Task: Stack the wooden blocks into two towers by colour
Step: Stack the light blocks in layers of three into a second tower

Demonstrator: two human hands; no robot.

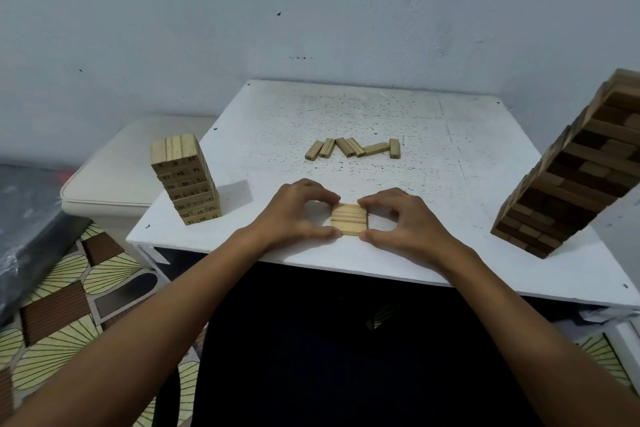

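A view from a person's head looks down at a white table (450,184) speckled with small dark marks, pushed against a pale wall. Both bare forearms reach forward to the near middle of the table. There, three light wooden blocks (349,219) lie flat, side by side, forming a small square layer. The left hand (294,215) and the right hand (401,218) close in from either side, each with fingers curled over the far edge of the layer and thumb at its near edge, pinching and squaring the three blocks together. At the table's left edge stands a tower of light blocks (187,180) with numbers printed on their ends, several layers high and upright. At the right edge stands a much taller tower of dark brown blocks (575,170), its top running out of view. Farther back, near the middle, six loose light blocks (355,148) lie scattered in a rough row, some touching each other. Judging from this, the dark tower looks finished or nearly so, since no loose dark blocks are visible. The light tower is only partly built: the pinched layer and the six loose blocks remain to be added. A cream cushioned seat (114,177) sits beside the table on the left.
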